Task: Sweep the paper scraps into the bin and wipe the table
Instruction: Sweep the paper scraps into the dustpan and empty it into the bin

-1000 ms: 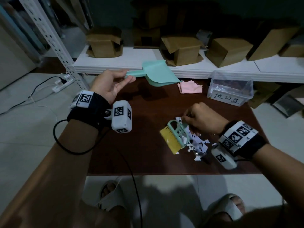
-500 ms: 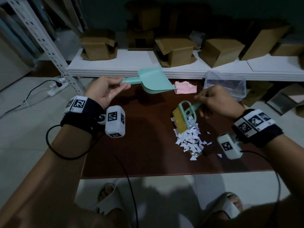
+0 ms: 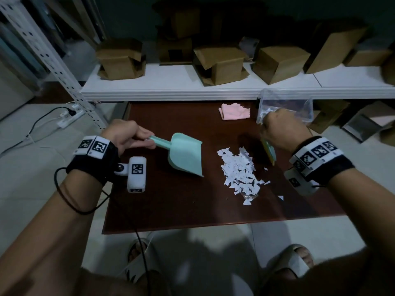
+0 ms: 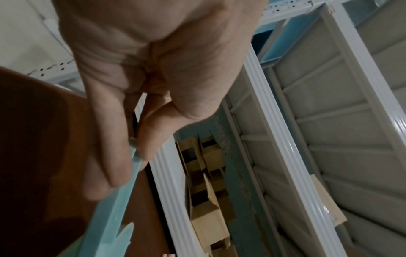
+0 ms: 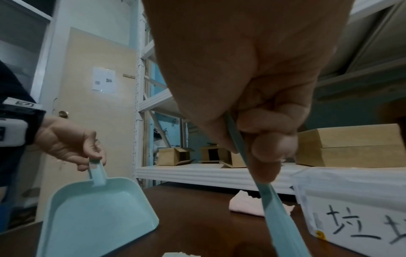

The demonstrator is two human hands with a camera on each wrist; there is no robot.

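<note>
A pile of white paper scraps [image 3: 239, 169] lies on the dark brown table [image 3: 171, 206]. My left hand [image 3: 130, 137] pinches the handle of a mint-green dustpan [image 3: 187, 157], whose open mouth rests on the table just left of the pile. My right hand [image 3: 282, 129] grips the handle of a small brush [image 3: 269, 151] with yellow bristles, held just right of the pile; the hand hides most of the brush. In the right wrist view the brush handle [image 5: 272, 200] runs down from my curled fingers, with the dustpan [image 5: 96, 213] at lower left. A clear plastic bin [image 3: 286, 107] stands at the back right.
A folded pink cloth [image 3: 234, 111] lies at the table's back, left of the bin. A low white shelf [image 3: 171, 88] with several cardboard boxes runs behind the table. A power strip [image 3: 68, 118] lies on the floor at left. My sandalled feet are below the table's front edge.
The dustpan came down from the air onto the table, left of the scraps. My right hand carried the brush from the pile's left side up and over to its right.
</note>
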